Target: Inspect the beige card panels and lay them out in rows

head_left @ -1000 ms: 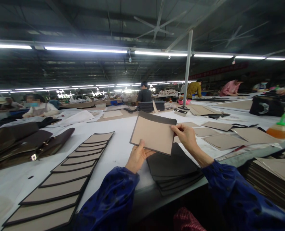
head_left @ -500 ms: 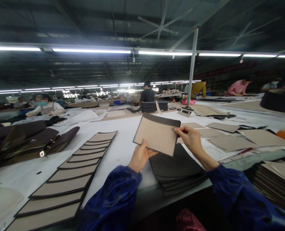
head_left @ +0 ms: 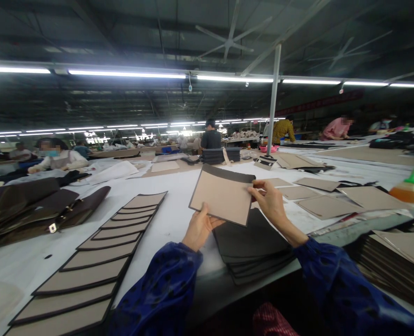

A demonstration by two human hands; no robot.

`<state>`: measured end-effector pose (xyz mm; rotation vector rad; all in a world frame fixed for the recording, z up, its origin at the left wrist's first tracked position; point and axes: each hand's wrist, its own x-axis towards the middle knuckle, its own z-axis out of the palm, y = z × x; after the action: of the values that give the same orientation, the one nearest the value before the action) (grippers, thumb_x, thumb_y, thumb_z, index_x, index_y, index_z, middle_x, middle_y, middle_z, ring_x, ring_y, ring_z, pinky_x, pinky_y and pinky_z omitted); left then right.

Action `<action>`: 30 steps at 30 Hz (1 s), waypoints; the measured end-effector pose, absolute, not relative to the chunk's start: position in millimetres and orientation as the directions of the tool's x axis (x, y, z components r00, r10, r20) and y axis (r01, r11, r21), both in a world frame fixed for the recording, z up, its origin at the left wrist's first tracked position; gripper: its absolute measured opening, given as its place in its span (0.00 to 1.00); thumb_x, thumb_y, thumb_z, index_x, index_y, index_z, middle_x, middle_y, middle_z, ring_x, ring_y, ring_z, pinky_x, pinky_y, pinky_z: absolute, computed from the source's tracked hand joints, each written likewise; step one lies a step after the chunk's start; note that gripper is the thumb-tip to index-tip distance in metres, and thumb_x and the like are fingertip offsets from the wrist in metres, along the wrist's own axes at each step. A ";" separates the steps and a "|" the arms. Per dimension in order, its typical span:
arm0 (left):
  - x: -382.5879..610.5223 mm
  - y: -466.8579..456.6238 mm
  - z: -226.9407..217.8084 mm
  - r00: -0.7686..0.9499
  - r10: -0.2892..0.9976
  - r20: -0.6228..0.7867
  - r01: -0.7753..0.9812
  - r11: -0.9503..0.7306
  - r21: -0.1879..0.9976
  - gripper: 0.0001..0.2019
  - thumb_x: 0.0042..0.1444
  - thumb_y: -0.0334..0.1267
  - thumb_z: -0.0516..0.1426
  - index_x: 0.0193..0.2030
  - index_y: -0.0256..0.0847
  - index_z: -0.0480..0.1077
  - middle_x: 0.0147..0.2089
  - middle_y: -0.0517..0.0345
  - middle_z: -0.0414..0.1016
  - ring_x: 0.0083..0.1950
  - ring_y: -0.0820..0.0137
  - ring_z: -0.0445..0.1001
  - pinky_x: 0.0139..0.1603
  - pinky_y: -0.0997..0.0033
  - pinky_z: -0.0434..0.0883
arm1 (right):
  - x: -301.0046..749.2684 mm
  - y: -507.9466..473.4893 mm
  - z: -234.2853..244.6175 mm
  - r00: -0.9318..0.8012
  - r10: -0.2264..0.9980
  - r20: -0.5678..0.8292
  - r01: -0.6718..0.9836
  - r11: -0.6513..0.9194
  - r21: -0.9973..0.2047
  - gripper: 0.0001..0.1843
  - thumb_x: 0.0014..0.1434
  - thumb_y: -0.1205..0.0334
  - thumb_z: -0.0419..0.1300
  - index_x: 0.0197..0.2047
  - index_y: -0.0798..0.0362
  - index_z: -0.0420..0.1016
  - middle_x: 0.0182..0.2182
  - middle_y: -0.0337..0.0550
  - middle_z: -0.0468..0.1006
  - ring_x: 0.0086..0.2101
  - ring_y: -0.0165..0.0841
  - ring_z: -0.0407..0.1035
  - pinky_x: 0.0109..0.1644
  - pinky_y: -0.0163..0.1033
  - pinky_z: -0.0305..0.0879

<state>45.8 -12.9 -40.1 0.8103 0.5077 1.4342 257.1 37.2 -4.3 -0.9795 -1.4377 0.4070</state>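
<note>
Both hands up off the bench, sharing one panel (head_left: 222, 196): tan face, dark border, tilted toward the camera. Left hand (head_left: 199, 226) pinches its lower left corner, thumb on the face. Right hand (head_left: 271, 200) grips the right edge, fingers curled round it. Directly below, a dark stack (head_left: 252, 245) sits at the near bench edge. A fanned row (head_left: 98, 261) of tan panels runs along the left.

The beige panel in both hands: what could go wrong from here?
1. The panel is pinched only at its edges by the left hand and right hand; it may slip or bend.
2. The dark stack below lies at the edge of the table and might slide off if bumped.
</note>
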 end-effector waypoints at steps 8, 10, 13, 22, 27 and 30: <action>46.6 -14.1 -36.9 0.077 0.964 0.256 -0.687 -0.135 0.714 0.17 0.64 0.43 0.50 0.52 0.32 0.67 0.49 0.42 0.77 0.47 0.58 0.77 0.52 0.53 0.72 | 247.3 9.0 -9.4 -0.384 0.906 0.180 -0.062 0.169 -0.984 0.23 0.49 0.44 0.66 0.37 0.57 0.76 0.32 0.47 0.79 0.29 0.33 0.74 0.28 0.34 0.74; 47.2 -16.2 -36.0 0.081 0.957 0.278 -0.675 -0.152 0.722 0.17 0.63 0.44 0.52 0.51 0.32 0.68 0.50 0.42 0.76 0.49 0.57 0.76 0.53 0.52 0.71 | 246.6 4.5 -9.8 -0.389 0.904 0.175 -0.044 0.172 -0.984 0.20 0.44 0.50 0.71 0.32 0.58 0.77 0.27 0.44 0.78 0.27 0.31 0.73 0.28 0.30 0.73; 46.3 -18.6 -35.0 0.072 0.956 0.283 -0.639 -0.174 0.749 0.16 0.59 0.43 0.57 0.48 0.32 0.69 0.51 0.42 0.75 0.50 0.55 0.75 0.52 0.49 0.72 | 249.5 7.5 -8.7 -0.350 0.923 0.161 -0.086 0.139 -0.986 0.19 0.41 0.52 0.73 0.29 0.58 0.77 0.26 0.43 0.78 0.24 0.29 0.73 0.25 0.28 0.71; 41.2 -14.8 -36.2 0.000 0.980 0.200 -0.653 -0.151 0.742 0.16 0.60 0.39 0.56 0.53 0.34 0.68 0.48 0.44 0.77 0.44 0.59 0.78 0.47 0.54 0.76 | 259.5 9.3 -10.2 -0.370 0.904 0.212 -0.032 0.216 -0.976 0.19 0.43 0.50 0.71 0.28 0.59 0.76 0.24 0.42 0.78 0.24 0.29 0.72 0.24 0.28 0.68; 39.4 -13.0 -35.7 0.018 0.984 0.176 -0.710 -0.111 0.696 0.15 0.62 0.34 0.53 0.55 0.35 0.66 0.43 0.49 0.79 0.40 0.63 0.79 0.42 0.60 0.78 | 258.4 3.4 -5.3 -0.436 0.859 0.269 -0.107 0.247 -0.963 0.19 0.44 0.50 0.70 0.23 0.58 0.73 0.21 0.40 0.76 0.23 0.27 0.70 0.25 0.28 0.66; 40.0 -13.7 -35.3 0.021 0.982 0.187 -0.720 -0.115 0.684 0.15 0.62 0.33 0.53 0.55 0.35 0.66 0.41 0.50 0.80 0.40 0.64 0.80 0.42 0.62 0.78 | 258.2 3.5 -3.0 -0.448 0.861 0.243 -0.139 0.201 -0.970 0.19 0.43 0.50 0.70 0.24 0.58 0.73 0.21 0.39 0.76 0.22 0.26 0.70 0.24 0.27 0.65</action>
<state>40.0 -13.7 -35.3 0.7504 0.4557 1.5326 258.2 3.5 -3.0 -0.7034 -1.5783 1.4013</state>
